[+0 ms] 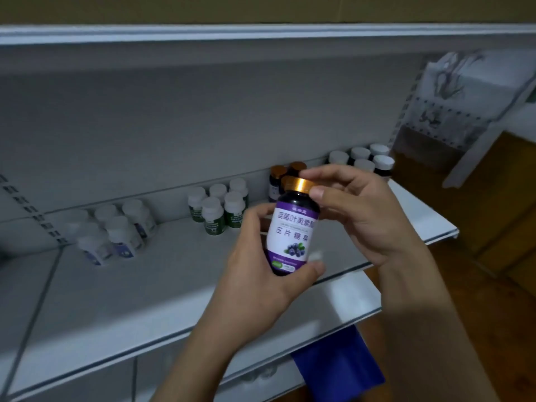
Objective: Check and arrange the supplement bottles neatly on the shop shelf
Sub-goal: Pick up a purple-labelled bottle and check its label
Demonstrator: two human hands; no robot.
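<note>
I hold a dark bottle (293, 227) with a gold cap and a purple-and-white blueberry label upright in front of the white shelf (174, 274). My left hand (255, 265) grips its lower body from the left and below. My right hand (359, 210) pinches the gold cap from the right. Along the back of the shelf stand groups of bottles: white ones with blue labels (116, 230), white-capped green ones (219, 208), gold-capped dark ones (278, 177) behind the held bottle, and white-capped dark ones (365, 159) at the right.
Another shelf board (261, 31) runs overhead. A lower shelf edge (333, 317) juts out below, with a blue cloth (339, 361) hanging under it. Right of the shelving are a patterned white bag (464, 97) and brown cardboard boxes (478, 204) on the floor.
</note>
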